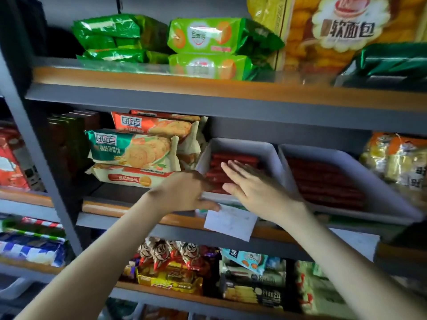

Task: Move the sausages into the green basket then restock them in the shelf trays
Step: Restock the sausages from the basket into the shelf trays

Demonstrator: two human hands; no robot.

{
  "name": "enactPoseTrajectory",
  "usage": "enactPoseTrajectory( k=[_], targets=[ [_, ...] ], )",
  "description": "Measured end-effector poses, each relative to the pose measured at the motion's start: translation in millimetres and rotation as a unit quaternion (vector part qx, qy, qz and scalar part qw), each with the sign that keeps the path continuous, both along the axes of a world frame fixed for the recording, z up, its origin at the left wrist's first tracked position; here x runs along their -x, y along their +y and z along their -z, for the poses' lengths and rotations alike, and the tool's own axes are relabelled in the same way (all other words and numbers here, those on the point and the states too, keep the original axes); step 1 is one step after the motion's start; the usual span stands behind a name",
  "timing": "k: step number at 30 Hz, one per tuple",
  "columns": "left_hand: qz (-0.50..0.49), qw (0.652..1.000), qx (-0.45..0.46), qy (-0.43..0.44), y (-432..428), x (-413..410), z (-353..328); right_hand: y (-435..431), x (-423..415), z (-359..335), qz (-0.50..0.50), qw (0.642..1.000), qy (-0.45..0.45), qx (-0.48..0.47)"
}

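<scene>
Both hands at left tray [242, 143]: R hand [251, 188] flat, fingers straight, over sausages [233, 158] lying inside it. L hand [184, 192] at its front-left corner, grip unclear, too blurry. Paper tag [231, 222] hangs below tray front.

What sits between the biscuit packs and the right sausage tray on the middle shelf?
Head view: another white tray of sausages, right hand flat over it.

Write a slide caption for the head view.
Right hand flat over red sausages in a white shelf tray, left hand at its front corner; a second tray of sausages sits alongside.
</scene>
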State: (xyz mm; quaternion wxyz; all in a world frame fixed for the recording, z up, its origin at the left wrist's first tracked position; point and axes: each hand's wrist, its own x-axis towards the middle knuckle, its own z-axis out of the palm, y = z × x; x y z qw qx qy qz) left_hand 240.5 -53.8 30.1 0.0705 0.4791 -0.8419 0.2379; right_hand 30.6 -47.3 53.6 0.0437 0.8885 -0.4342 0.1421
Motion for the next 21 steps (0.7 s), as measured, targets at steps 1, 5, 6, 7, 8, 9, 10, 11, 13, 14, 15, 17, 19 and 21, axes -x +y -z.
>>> enactPoseTrajectory(
  k=[1,5,6,7,8,9,10,11,13,14,15,17,19,21],
  targets=[
    [-0.004,1.000,-0.018,0.011,1,-1,-1,3,1,-1,-0.021,1.000,0.007,0.020],
    [0.100,0.989,-0.001,0.107,19,20,-20,13,54,-5,-0.045,0.995,-0.015,0.084],
    [0.130,0.983,0.037,0.122,24,34,-26,13,77,-6,-0.023,0.994,-0.028,0.103],
    [0.146,0.979,0.051,0.135,27,50,-30,13,101,-6,0.013,0.993,-0.037,0.110],
    [0.153,0.977,0.046,0.139,27,68,-30,13,126,-4,0.053,0.993,-0.039,0.097],
    [0.151,0.979,0.038,0.130,26,86,-29,15,147,-2,0.092,0.993,-0.037,0.064],
    [0.151,0.980,0.045,0.119,22,103,-24,17,161,1,0.120,0.992,-0.036,0.026],
    [0.149,0.983,0.043,0.099,18,117,-18,21,167,4,0.120,0.992,-0.033,0.007],
    [0.127,0.989,0.000,0.073,15,135,-12,27,165,13,0.065,0.995,-0.022,0.069],
    [0.108,0.991,-0.023,0.069,11,139,-10,27,161,18,0.032,0.992,-0.016,0.117],
    [0.097,0.992,-0.042,0.066,8,140,-10,29,157,20,0.014,0.990,-0.022,0.141],
    [0.104,0.993,-0.050,0.038,8,143,-10,28,152,19,-0.002,0.983,-0.037,0.180],
    [0.105,0.994,-0.010,-0.008,3,144,-6,25,149,18,-0.018,0.979,-0.033,0.199],
    [0.138,0.990,0.022,-0.022,-4,143,-4,21,147,18,-0.026,0.979,-0.025,0.203]
  ],
)
